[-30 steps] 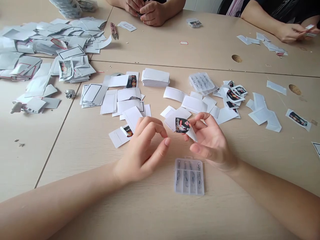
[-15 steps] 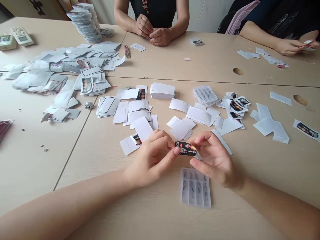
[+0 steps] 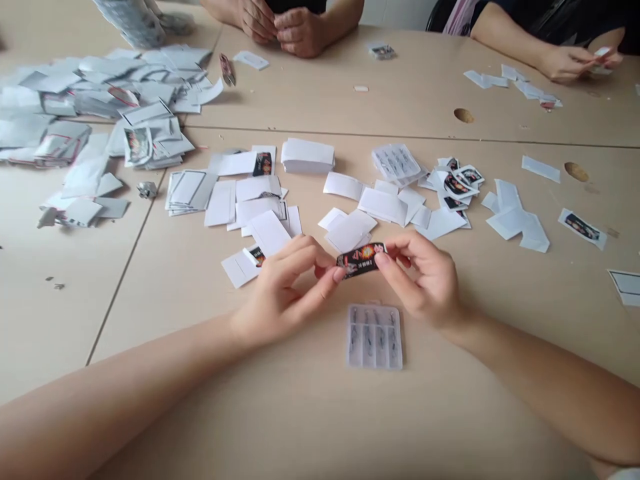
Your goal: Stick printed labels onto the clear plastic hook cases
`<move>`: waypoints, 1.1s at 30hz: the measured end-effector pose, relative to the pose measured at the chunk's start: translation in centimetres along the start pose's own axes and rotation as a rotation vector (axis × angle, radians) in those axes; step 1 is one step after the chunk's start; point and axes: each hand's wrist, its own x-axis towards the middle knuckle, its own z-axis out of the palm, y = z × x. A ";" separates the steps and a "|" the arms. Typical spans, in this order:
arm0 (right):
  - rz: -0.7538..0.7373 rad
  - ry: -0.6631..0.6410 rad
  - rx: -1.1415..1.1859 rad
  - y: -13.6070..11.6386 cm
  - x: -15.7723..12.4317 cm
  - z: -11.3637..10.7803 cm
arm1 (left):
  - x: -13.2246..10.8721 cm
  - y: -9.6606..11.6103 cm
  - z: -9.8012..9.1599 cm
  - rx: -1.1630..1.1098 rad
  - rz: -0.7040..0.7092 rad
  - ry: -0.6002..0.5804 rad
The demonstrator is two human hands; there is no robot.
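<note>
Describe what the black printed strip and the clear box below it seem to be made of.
The strip looks like thin glossy paper or card, curving slightly where held. The box looks like translucent plastic: dark contents show through its cloudy lid.

Loose paper cards (image 3: 349, 231) lie behind the small plastic box (image 3: 375, 337)

Bright, even light, faint soft shadows, and wide-angle bending at the edges.
</note>
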 end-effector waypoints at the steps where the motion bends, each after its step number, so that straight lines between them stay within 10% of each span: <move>1: -0.023 0.001 -0.054 -0.2 0.1 -0.3 | 0.0 0.1 0.1 0.004 -0.002 0.006; 18: 0.252 -0.192 0.040 -1.9 -4.5 -3.3 | -0.3 4.1 2.9 0.077 -0.155 -0.072; 26: 0.364 -0.119 0.095 -1.6 -4.0 -3.9 | -0.4 4.5 3.1 0.170 -0.248 -0.174; 33: 0.355 0.099 0.203 0.7 -3.9 -5.6 | -1.8 4.4 3.5 0.589 -0.029 -0.398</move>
